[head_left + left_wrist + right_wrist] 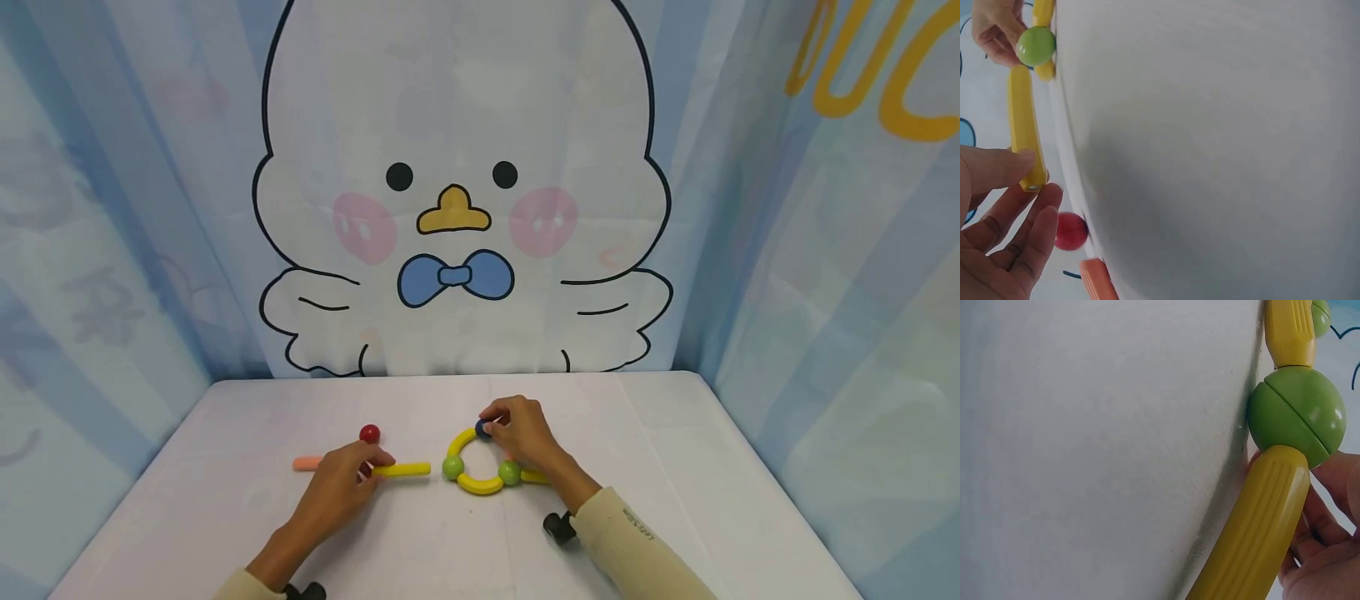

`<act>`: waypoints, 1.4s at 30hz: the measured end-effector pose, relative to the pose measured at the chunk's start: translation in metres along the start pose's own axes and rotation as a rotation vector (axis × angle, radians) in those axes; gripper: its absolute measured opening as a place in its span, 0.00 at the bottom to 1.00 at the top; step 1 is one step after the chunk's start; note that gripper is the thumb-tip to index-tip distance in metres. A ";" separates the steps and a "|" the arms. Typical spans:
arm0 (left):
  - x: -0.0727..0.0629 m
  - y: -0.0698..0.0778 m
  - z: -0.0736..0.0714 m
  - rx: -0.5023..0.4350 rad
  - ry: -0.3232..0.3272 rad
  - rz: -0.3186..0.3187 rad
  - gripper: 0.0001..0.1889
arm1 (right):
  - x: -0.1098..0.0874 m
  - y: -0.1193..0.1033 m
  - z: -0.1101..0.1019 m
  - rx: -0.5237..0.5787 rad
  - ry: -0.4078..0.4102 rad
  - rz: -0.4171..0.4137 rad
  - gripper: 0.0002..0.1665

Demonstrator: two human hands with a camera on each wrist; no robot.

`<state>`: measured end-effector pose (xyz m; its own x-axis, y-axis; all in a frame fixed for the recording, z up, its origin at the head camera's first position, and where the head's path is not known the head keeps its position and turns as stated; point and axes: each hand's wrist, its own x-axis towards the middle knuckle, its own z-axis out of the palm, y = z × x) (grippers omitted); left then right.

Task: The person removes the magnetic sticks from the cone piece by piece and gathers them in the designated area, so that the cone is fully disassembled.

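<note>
Ring of curved yellow pieces (480, 485) and green balls (453, 467) is mid-tabletop (465, 558), toward the far edge, and my right hand (529, 432) is pinching the blue ball (481, 429) on its far side. Can't tell what's behind my fingers. My left hand (343, 486) pinches a straight yellow rod (405, 470), tip aimed at the ring but apart. I'd guess I'm mid-joining, so next I'd steady the ring and line that tip up. Red ball (370, 433) and orange rod (306, 463) are by my left hand. Loads of room toward the right edge, less toward the far one.
</note>
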<state>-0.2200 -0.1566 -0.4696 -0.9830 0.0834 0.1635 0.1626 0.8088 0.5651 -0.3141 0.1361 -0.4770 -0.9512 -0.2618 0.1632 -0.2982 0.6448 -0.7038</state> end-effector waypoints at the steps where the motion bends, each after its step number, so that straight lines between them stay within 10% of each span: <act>1: -0.002 -0.002 -0.002 0.001 -0.005 -0.008 0.15 | 0.000 0.000 0.000 0.000 0.000 0.003 0.07; 21: -0.029 -0.042 -0.034 0.124 -0.062 -0.084 0.14 | -0.001 0.000 0.001 0.012 0.005 0.004 0.07; 42: -0.032 -0.046 -0.036 0.186 -0.070 -0.038 0.18 | 0.000 0.000 0.002 -0.008 0.010 0.002 0.07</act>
<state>-0.1933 -0.2180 -0.4716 -0.9927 0.0863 0.0844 0.1135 0.9053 0.4093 -0.3139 0.1353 -0.4785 -0.9525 -0.2536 0.1685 -0.2970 0.6511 -0.6985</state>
